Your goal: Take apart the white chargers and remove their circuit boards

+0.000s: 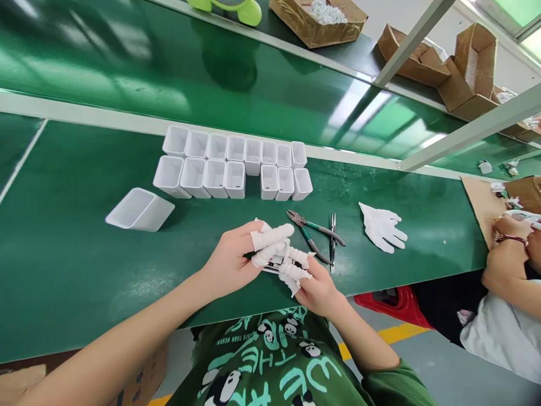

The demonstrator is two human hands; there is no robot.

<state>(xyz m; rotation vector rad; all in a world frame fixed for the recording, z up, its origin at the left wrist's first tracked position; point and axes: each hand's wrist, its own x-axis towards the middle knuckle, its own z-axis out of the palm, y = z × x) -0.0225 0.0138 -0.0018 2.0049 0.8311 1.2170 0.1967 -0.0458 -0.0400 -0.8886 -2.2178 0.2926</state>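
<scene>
Your left hand (236, 256) and right hand (319, 287) pinch one small white part (275, 261) between white-wrapped fingers (270, 237), low over the surface (84, 254). Beyond: one pair of pliers (313, 226), one slim dark tool (332, 256), one white glove (380, 224). Fifteen white containers (235, 189) stand upright, eight behind seven; a sixteenth container (155, 214) lies tipped. One shelf carton (315, 36) contains white pieces (327, 12).

The green counter (84, 259) has white containers (194, 175) along its far edge, a white glove (381, 225), pliers (297, 219) with green-and-grey handles (323, 229), and white finger covers (274, 237) around a largely white piece (277, 260), while the dark-green shirt (270, 376) bears black-and-white pandas (311, 349) and mint lettering (310, 378).
</scene>
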